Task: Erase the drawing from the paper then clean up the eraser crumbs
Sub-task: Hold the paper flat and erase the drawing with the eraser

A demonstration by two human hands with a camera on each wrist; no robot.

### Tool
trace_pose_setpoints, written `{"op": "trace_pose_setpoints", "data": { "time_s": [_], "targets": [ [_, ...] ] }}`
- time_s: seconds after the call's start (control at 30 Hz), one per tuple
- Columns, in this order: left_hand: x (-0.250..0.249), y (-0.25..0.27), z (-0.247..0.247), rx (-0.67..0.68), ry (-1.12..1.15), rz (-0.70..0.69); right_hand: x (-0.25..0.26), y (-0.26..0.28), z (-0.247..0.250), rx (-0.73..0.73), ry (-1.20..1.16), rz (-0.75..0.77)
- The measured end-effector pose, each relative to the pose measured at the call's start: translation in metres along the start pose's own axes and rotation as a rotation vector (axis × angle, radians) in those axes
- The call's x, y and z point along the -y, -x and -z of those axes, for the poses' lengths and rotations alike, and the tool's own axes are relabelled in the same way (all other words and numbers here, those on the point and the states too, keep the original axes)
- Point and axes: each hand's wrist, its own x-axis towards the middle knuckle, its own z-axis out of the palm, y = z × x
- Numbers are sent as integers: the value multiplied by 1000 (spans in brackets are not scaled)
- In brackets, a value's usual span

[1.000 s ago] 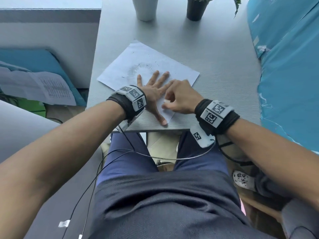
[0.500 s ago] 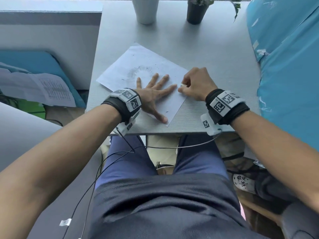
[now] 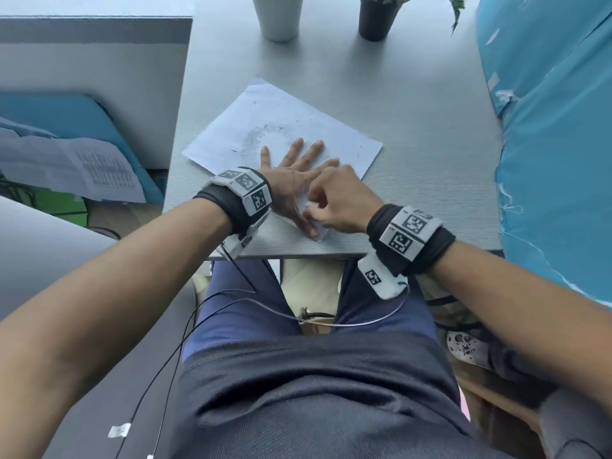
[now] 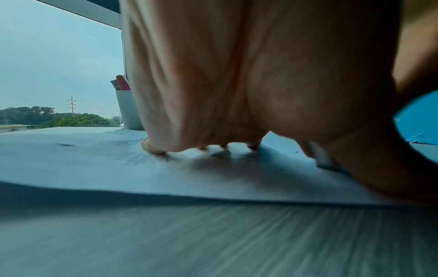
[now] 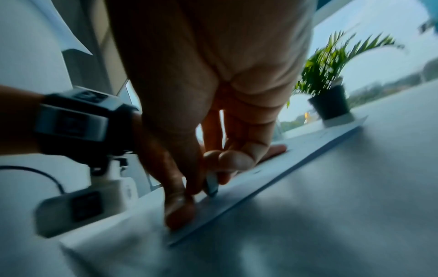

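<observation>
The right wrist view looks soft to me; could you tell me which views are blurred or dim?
Right wrist view: dim and motion-smeared, the right hand pinching the eraser in shadow. Left wrist view: table streaked, left hand close and soft. Head view: evenly lit, slight blur, wide-angle bending.

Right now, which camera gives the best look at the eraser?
The right wrist view: the eraser shows as a pale block pinched in the right hand, its tip on the paper. The head view shows only a white sliver under the fingers. The left wrist view shows a blurred pale edge beside the left hand.
</observation>
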Motion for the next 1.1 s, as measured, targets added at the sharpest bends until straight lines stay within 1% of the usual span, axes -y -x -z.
{"op": "trace_pose_setpoints", "data": {
  "time_s": [0.03, 0.07, 0.1, 0.2, 0.27, 0.3, 0.33, 0.4, 0.43, 0.47, 0.5, 0.6, 0.63, 0.67, 0.7, 0.77, 0.8, 0.83, 0.87, 0.93, 1.0, 1.03, 1.07, 1.1],
  "targets": [
    [0, 0, 0, 1, -2, 4, 1, 1, 1, 48, -4, 20],
    [0, 0, 0, 2, 2, 2, -4, -4, 7, 63, -10, 9],
    [1, 0, 0, -3, 8, -2, -12, -12, 15, 41, -19, -19],
    [3, 1, -1, -22, 19, 10, -41, -40, 43, -131, -13, -160],
    [3, 0, -1, -38, 26, 18, -43, -46, 47, -191, 15, -208],
    [2, 1, 0, -42, 25, 21, -35, -43, 41, -183, 32, -196],
    [1, 0, 0, -43, 26, 27, -24, -37, 31, -142, 36, -150],
    [-1, -1, 1, -39, 27, 40, -2, -18, 11, 16, 13, -33],
    [-2, -1, 2, -36, 31, 42, 1, -12, 8, 72, -9, 12],
    [-2, -1, 2, -39, 39, 38, -3, -12, 12, 87, -22, 17],
    [-1, -1, 2, -51, 50, 32, -13, -20, 20, 50, -24, 6],
    [1, -1, 0, -74, 53, 37, -45, -48, 48, -151, -8, -145],
    [1, -1, -1, -74, 49, 43, -49, -51, 48, -181, -1, -166],
    [0, -2, -1, -75, 46, 48, -43, -48, 43, -180, 17, -163],
    [-2, -3, 0, -74, 46, 52, -33, -41, 34, -149, 37, -125],
    [-4, -4, 2, -61, 48, 61, -12, -20, 12, -14, 27, -4],
    [-4, -4, 2, -56, 47, 66, -6, -11, 10, 61, -8, 35],
    [-4, -5, 2, -53, 51, 67, -9, -9, 12, 96, -43, 49],
    [-3, -5, 1, -59, 56, 63, -18, -16, 20, 76, -53, 22],
    [-1, -5, 0, -73, 62, 50, -42, -39, 44, -75, -52, -88],
    [2, -4, 0, -74, 57, 50, -59, -53, 58, -181, -39, -181],
    [2, -4, -1, -78, 50, 52, -58, -55, 56, -191, -25, -181],
    [1, -4, -1, -78, 47, 53, -49, -50, 49, -167, 8, -156],
    [1, -5, 0, -75, 51, 54, -37, -42, 38, -114, 35, -100]
  ]
}}
